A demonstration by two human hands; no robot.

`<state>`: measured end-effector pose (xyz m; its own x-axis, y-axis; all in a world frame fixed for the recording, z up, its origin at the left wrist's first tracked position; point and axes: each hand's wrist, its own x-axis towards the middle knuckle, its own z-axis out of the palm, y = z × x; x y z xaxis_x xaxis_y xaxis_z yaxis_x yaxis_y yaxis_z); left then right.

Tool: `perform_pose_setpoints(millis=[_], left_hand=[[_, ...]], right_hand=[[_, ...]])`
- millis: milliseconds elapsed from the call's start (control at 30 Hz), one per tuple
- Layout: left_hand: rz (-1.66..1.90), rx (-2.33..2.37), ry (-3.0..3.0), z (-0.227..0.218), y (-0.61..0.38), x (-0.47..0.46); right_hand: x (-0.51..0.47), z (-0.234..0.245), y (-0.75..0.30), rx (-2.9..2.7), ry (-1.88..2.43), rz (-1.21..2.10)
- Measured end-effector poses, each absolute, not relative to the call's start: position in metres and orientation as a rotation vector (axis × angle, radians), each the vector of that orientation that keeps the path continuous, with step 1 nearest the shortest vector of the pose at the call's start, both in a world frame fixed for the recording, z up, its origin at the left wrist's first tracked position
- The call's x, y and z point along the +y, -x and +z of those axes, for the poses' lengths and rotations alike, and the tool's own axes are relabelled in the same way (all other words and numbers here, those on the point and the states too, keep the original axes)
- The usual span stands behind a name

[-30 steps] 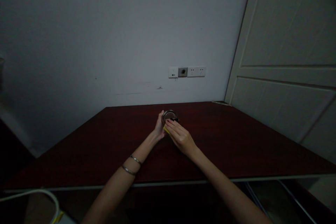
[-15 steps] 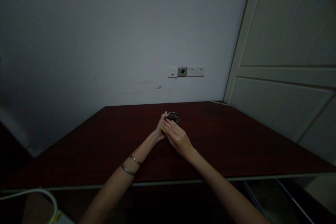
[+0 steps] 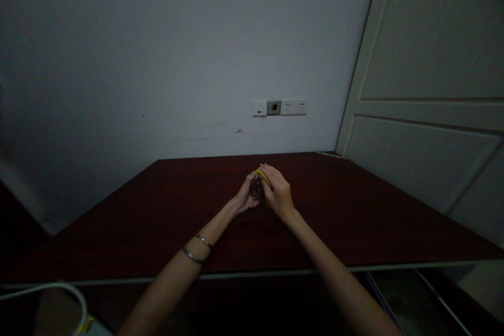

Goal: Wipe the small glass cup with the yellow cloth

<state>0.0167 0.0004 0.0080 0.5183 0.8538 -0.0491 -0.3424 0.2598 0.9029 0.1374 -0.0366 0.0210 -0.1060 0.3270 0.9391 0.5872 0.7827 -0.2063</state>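
Note:
A small round, dark, shiny vessel (image 3: pixel 256 188) that looks like glass is held above the middle of the dark red table, partly hidden by the fingers. My left hand (image 3: pixel 246 195) curls around its left side, with the thumb up and the other fingers underneath. Against its upper right rim, my right hand (image 3: pixel 279 189) presses a yellow sponge (image 3: pixel 263 175), gripped between thumb and fingers. In the dim light I cannot tell exactly what kind of vessel it is.
The dark red tabletop (image 3: pixel 157 220) reaches back to a pale wall with sockets (image 3: pixel 293 107). A white panelled door (image 3: pixel 425 89) stands at the right. At the lower left, a white cable (image 3: pixel 59 285) loops by the table's front edge.
My right hand has moved the sponge from the vessel's near left side up to its upper right rim. The vessel has turned in my left hand, whose fingers now show underneath.

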Motion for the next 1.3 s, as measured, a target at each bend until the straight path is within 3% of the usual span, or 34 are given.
perform_pose_setpoints(millis=[433, 1300], left_hand=[[0.987, 0.598, -0.917, 0.019, -0.012, -0.002], [1.228, 0.532, -0.750, 0.018, -0.017, 0.006]], right_hand=[[-0.040, 0.009, -0.141, -1.426, 0.799, 0.027], [-0.056, -0.003, -0.126, -1.943, 0.733, -0.468]])
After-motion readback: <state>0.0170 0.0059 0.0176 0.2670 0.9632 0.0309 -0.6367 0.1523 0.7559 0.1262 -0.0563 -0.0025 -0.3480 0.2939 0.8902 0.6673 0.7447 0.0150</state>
